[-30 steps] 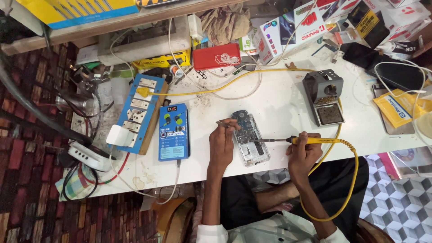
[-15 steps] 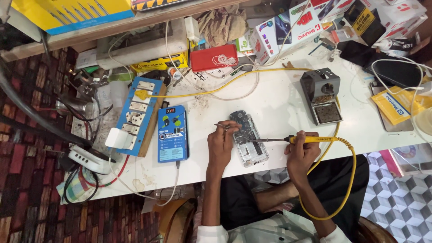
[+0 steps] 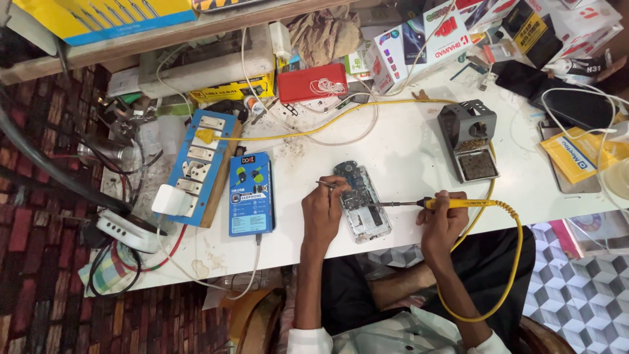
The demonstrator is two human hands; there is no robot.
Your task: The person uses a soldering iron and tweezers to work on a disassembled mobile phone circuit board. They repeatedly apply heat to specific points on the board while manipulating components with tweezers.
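An opened phone point(image 3: 362, 200) with its circuit board exposed lies on the white table point(image 3: 406, 144). My left hand point(image 3: 324, 211) rests at its left edge, pinching thin tweezers point(image 3: 327, 184) whose tip sits over the board's upper left. My right hand point(image 3: 443, 219) grips a yellow-handled soldering iron point(image 3: 452, 204); its metal tip reaches left onto the middle of the board. The iron's yellow cable point(image 3: 514, 262) loops down past my right arm.
A grey soldering-iron stand point(image 3: 470, 140) sits right of the phone. A blue box point(image 3: 250, 193) and a blue switch board point(image 3: 196, 168) lie to the left. Boxes, a red case point(image 3: 312, 82), cables and dark devices crowd the table's back and right. The floor is red brick.
Both hands stay on the phone. The view has shifted slightly; the iron tip and tweezers have barely moved.
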